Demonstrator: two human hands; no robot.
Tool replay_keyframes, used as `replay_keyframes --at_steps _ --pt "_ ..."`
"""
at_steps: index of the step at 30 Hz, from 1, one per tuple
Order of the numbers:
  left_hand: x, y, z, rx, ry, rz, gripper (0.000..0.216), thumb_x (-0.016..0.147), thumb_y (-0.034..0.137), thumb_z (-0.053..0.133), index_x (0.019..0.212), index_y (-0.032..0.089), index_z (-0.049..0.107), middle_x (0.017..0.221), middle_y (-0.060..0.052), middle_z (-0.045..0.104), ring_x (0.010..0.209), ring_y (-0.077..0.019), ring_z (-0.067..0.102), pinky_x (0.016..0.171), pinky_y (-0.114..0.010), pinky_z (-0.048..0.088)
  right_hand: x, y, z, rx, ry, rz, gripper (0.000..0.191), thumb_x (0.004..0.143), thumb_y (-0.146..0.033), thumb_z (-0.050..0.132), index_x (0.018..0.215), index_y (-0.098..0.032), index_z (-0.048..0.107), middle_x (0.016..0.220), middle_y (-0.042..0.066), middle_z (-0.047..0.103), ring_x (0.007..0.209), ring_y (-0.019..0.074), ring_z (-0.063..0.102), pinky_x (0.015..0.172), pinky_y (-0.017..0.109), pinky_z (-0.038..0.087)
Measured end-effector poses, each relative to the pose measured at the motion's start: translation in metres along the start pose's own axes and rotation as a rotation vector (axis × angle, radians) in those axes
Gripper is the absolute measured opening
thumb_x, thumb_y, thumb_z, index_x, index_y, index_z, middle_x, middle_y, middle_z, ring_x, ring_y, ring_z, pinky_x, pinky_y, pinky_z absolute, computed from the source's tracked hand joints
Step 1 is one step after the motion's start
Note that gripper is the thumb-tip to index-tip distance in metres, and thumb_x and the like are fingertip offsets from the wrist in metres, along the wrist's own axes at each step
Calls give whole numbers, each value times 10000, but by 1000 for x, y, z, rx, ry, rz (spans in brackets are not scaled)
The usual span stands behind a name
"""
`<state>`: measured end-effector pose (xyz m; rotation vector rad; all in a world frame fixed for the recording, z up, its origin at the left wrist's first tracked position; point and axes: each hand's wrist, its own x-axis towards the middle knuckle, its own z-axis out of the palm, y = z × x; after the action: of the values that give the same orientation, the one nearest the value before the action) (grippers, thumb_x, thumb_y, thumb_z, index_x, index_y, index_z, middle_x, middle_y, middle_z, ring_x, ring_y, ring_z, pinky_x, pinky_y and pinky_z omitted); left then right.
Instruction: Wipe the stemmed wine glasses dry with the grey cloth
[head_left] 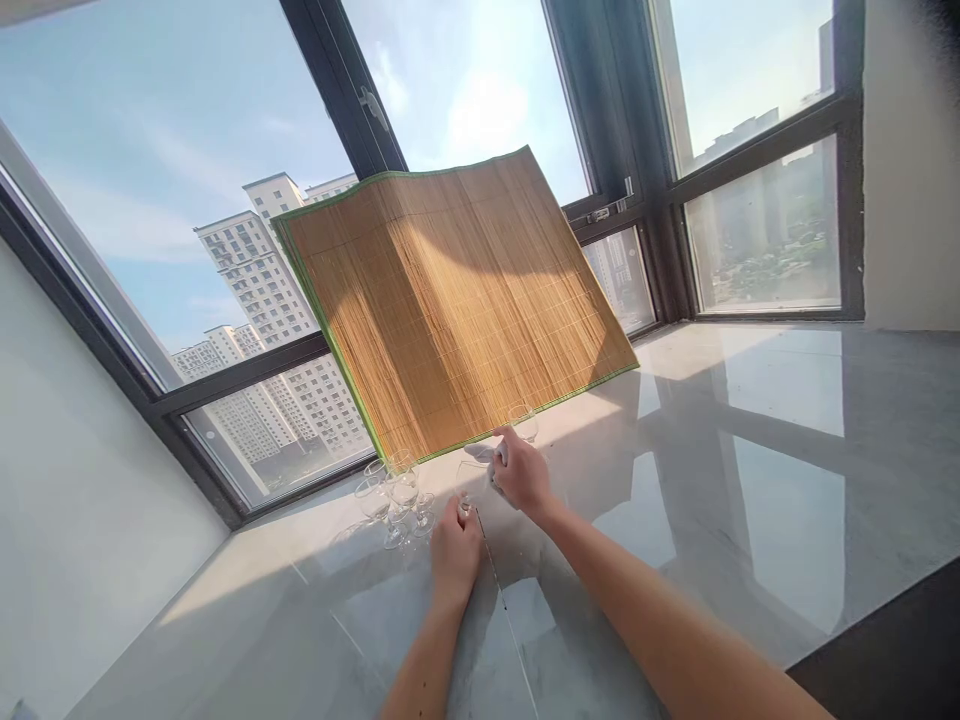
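Observation:
My left hand (pixel 455 552) is closed around the base end of a clear stemmed glass (pixel 470 478), which is tilted with its bowl away from me. Just right of it, my right hand (pixel 523 475) grips a greyish-white cloth (pixel 480 453) close to that glass's bowl. Whether the cloth touches the glass I cannot tell. To the left of my left hand, several clear stemmed glasses (pixel 403 490) stand grouped on the sill. Another clear glass (pixel 523 418) is partly hidden behind my right hand.
A bamboo mat (pixel 465 310) with green edging leans against the window frame (pixel 330 80) behind the glasses. Beneath my hands lies a glossy grey stone sill (pixel 585 600) with window reflections. A white wall (pixel 75 480) rises on the left. Tall buildings show through the panes.

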<state>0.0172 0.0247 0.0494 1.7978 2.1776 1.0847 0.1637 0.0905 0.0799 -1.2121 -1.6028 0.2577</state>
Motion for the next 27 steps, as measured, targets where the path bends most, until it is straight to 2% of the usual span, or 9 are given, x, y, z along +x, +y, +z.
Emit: replay_keyframes --at_steps 2,5,7,9,11,14,18,23,27 --pt "2 -1 1 -7 -13 -26 425 942 320 421 1321 171 543 910 -65 718 832 -190 653 733 -262 441 1 6 3 61 -75 18 381 803 -112 534 1171 -208 548 749 13 644 702 175 578 594 248 299" --pt "4 -4 3 24 -20 -15 472 955 309 397 1398 158 459 1139 -121 696 1010 -215 648 825 -275 448 -1 7 11 365 -247 84 380 732 -100 573 1098 -202 560 706 -17 599 642 152 539 589 244 339" --pt "5 -6 4 29 -34 -29 500 964 296 365 1439 143 393 1128 -128 697 1005 -215 653 831 -280 448 -3 5 13 530 -322 144 319 722 -144 595 1035 -201 566 703 -28 584 603 137 524 581 245 378" --pt "6 -8 5 23 -50 -45 509 976 304 328 1452 123 350 1016 -111 714 931 -211 667 798 -283 452 -4 2 11 671 -370 207 304 733 -226 625 1031 -209 564 713 -29 592 595 135 536 573 250 413" --pt "6 -9 5 28 -57 -39 493 986 311 296 1436 117 351 929 -91 713 885 -207 670 774 -282 450 -4 -1 6 879 -409 287 374 733 -316 663 1077 -219 549 747 -20 617 611 143 566 571 258 442" --pt "5 -9 5 69 -64 -18 447 982 282 293 1383 121 406 974 -107 712 905 -207 668 764 -282 440 -2 -3 -1 1134 -407 378 457 703 -383 712 1094 -221 541 787 -6 634 636 150 591 566 261 462" --pt "3 -6 5 173 -68 4 420 951 229 354 1342 130 475 1064 -137 709 976 -223 662 781 -283 424 2 -2 -2 1083 -253 372 417 705 -378 699 1060 -222 546 784 -6 631 655 147 588 561 252 461" --pt "1 -4 3 209 -87 57 456 941 231 378 1389 208 465 955 -80 733 899 -227 671 727 -281 405 7 -3 3 928 -49 277 351 745 -363 625 1054 -227 530 824 9 647 665 144 590 588 266 470" --pt "0 -4 0 215 -103 80 455 941 245 400 1389 230 481 961 -67 736 880 -212 669 721 -266 401 8 -2 6 826 -63 240 273 789 -389 554 1008 -229 519 812 1 646 564 128 549 553 278 450"
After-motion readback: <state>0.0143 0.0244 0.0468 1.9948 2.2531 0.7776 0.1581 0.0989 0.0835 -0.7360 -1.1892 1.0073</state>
